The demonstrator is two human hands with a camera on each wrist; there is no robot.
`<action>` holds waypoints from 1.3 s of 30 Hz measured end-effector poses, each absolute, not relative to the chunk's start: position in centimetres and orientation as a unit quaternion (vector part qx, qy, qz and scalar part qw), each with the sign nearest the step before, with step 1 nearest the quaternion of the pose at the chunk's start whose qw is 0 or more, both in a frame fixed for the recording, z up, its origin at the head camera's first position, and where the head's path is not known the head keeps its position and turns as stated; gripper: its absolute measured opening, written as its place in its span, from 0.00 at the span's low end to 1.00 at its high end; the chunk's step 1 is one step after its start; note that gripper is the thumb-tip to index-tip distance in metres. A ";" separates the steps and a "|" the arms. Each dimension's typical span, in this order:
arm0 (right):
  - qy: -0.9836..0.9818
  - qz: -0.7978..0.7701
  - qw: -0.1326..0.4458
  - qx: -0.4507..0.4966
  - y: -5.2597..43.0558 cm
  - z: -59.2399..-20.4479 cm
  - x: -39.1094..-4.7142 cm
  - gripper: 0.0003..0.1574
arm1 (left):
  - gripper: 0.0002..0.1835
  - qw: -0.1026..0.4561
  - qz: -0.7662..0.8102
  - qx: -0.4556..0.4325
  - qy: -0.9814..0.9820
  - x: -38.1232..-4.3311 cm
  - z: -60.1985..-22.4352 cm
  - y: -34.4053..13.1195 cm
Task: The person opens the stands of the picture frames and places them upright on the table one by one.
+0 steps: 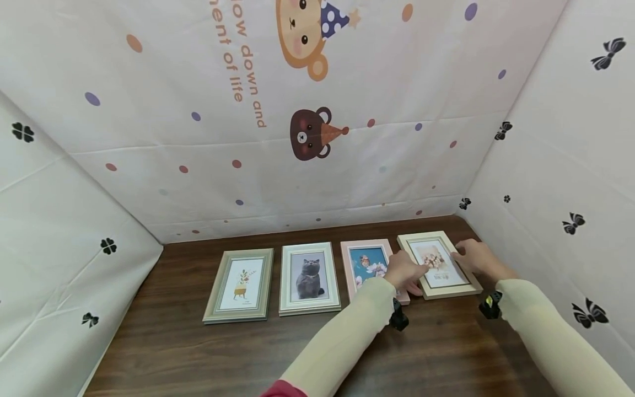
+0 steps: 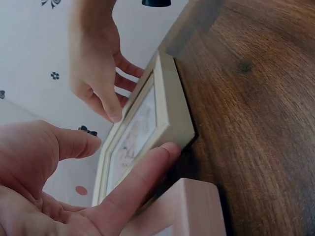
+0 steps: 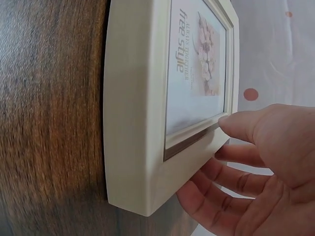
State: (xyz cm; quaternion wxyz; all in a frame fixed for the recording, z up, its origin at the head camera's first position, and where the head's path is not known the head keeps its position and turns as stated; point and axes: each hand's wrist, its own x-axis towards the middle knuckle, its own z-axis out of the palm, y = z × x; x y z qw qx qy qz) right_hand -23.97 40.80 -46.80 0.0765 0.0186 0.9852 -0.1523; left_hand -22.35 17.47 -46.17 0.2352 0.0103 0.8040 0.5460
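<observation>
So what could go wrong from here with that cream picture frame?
The left hand reaches in right beside the pink frame, so it might nudge that one askew. The right hand has its thumb on the border of the cream picture frame, near the picture, so it could smudge the front. The left thumb looks clear of the frame, so a lift now might tip unevenly.
</observation>
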 end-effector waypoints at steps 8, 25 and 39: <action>0.984 -0.149 0.092 0.020 40.2 -46.4 -24.0 0.25 | 0.10 0.225 0.535 0.009 0.814 -22.3 -46.8 17.5; 0.980 -0.166 0.097 0.057 39.3 -46.8 -24.2 0.26 | 0.14 0.144 0.447 0.054 0.881 -23.1 -48.1 18.5; 0.978 -0.174 0.098 0.060 39.6 -46.9 -23.9 0.22 | 0.15 0.144 0.449 0.053 0.880 -22.7 -47.7 18.5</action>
